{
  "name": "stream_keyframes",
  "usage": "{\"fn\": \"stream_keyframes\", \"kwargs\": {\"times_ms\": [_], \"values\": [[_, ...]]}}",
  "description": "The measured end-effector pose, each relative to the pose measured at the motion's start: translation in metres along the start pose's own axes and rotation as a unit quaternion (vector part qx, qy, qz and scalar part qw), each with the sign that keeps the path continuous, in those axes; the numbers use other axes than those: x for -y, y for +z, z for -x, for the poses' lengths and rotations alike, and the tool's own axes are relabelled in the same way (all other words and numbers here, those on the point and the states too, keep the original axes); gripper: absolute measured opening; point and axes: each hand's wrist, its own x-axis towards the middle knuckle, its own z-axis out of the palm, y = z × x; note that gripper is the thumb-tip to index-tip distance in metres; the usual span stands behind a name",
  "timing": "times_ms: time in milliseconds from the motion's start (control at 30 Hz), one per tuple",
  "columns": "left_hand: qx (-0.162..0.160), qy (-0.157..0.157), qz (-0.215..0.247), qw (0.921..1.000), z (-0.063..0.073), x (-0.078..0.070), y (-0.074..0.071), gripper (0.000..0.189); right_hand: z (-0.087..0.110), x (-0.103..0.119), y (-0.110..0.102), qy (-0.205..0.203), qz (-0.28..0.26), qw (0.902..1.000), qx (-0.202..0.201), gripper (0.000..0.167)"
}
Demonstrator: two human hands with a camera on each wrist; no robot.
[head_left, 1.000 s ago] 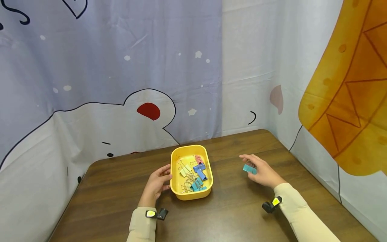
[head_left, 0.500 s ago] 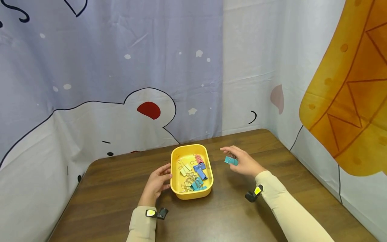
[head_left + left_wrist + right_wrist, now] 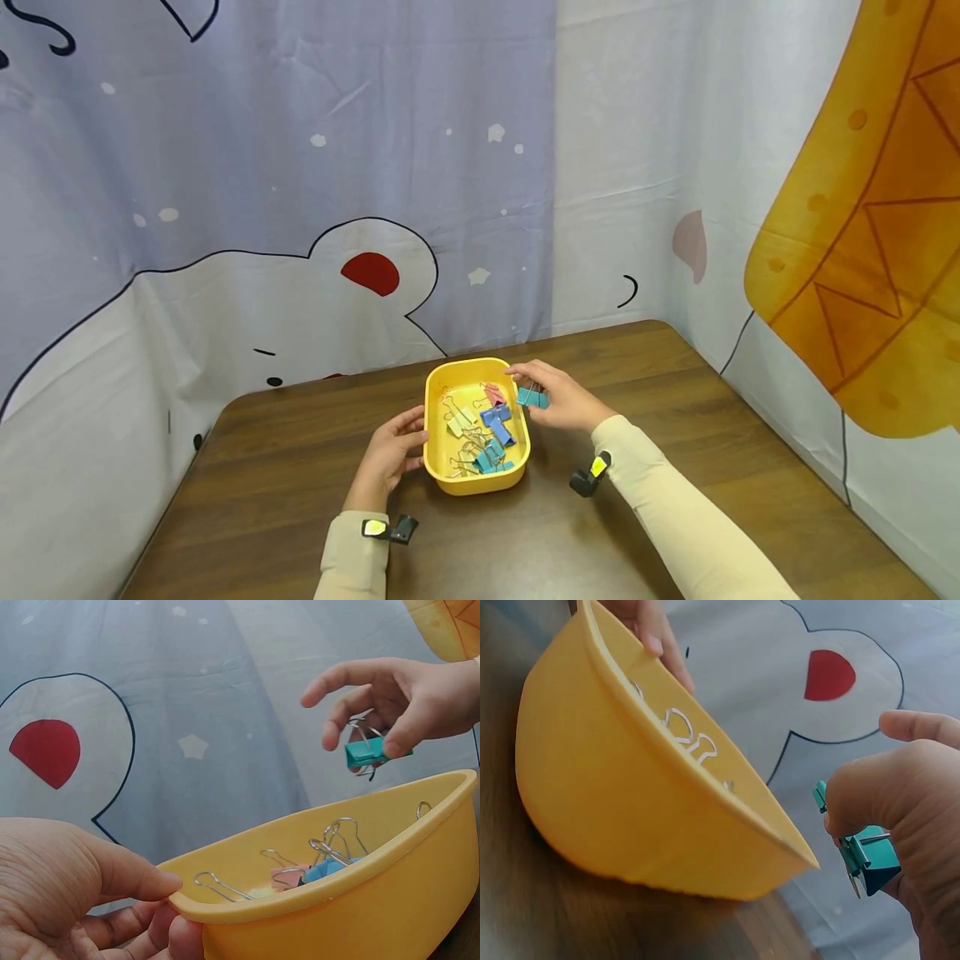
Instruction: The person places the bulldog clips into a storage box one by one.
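Observation:
A yellow plastic box [image 3: 439, 483] stands on the table with several binder clips inside. My left hand [image 3: 385, 458] holds its left side; in the left wrist view the thumb [image 3: 142, 881] is at the rim and the other fingers curl against the outer wall. My right hand [image 3: 562, 400] is at the box's right rim, pinching a teal binder clip [image 3: 532, 397] with silver wire handles. In the left wrist view this clip [image 3: 365, 753] hangs above the rim, apart from the box. The right thumb hides part of it.
Inside the box lie pale yellow clips [image 3: 460, 423], a pink clip [image 3: 492, 392], blue clips [image 3: 500, 431] and teal clips [image 3: 491, 456]. The brown wooden table [image 3: 285, 492] reaches a printed curtain [image 3: 480, 167] behind and at the sides.
My right hand has moved left across the table with the teal binder clip, from well right of the box to its right rim. The left hand and the box stay in place.

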Motion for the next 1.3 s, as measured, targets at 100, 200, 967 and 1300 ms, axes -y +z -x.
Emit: {"fn": "stream_keyframes", "kwargs": {"times_ms": [100, 200, 967, 1300], "values": [[-0.002, 0.000, 0.003, 1.0000, -0.001, 0.000, 0.000, 0.052, -0.007, 0.003, 0.006, -0.008, 0.004, 1.0000, 0.003, 0.067], [-0.003, -0.001, 0.004, 1.0000, 0.000, -0.001, 0.000, 0.052, -0.012, 0.007, 0.011, -0.018, -0.005, 0.9998, 0.008, 0.066], [0.000, 0.000, 0.010, 1.0000, 0.000, 0.003, 0.004, 0.052, -0.021, 0.014, 0.018, -0.024, 0.016, 0.9990, -0.034, 0.061], [-0.021, 0.003, -0.032, 0.9992, -0.003, -0.015, -0.016, 0.052, -0.024, 0.002, -0.027, -0.012, 0.043, 0.9988, -0.021, 0.059]]}}
